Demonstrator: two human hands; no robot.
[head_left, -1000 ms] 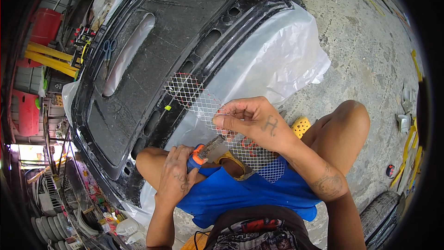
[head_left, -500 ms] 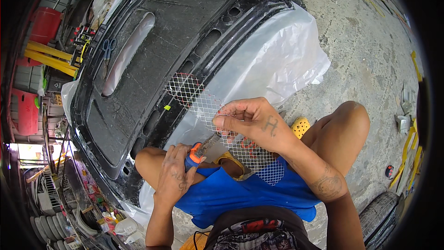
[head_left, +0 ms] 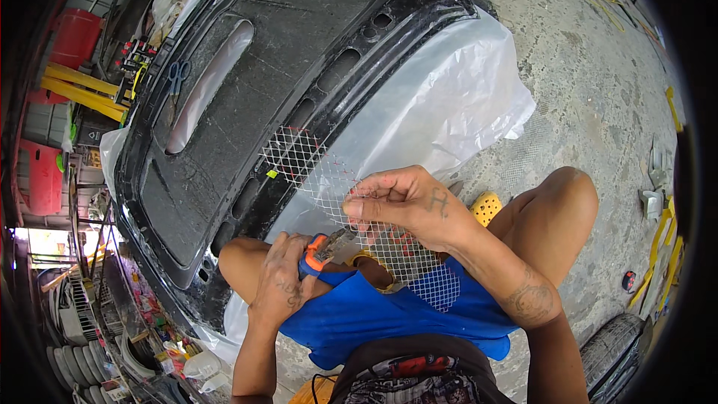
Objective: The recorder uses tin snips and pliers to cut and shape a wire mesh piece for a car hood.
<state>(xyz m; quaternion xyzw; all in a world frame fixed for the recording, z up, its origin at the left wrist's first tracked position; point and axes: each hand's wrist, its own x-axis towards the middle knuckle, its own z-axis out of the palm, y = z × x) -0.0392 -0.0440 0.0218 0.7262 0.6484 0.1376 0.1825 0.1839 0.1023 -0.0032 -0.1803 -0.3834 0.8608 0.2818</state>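
A long strip of silver diamond-pattern wire mesh (head_left: 404,249) slants from above the black panel's near edge down to my lap. My right hand (head_left: 396,196) pinches its upper-middle part between thumb and fingers. Left of it, my left hand (head_left: 288,269) is wrapped round the orange and blue grips of a pair of pliers or cutters (head_left: 318,253). The tool's worn metal jaws point at the mesh's left edge; whether they touch a wire I cannot tell. Red marks run along parts of the mesh's edge.
A large black car hood (head_left: 292,30) lies underside up on white plastic sheeting (head_left: 456,82). Blue-handled scissors (head_left: 177,78) rest on it, beside a long slot. A yellow clog (head_left: 486,208) is near my right knee. A tire (head_left: 613,348) stands at the lower right, and clutter lines the left.
The mesh's far end has dipped slightly toward me and its lower end has shifted right. The tool in my left hand has turned a little, its jaws still by the mesh.
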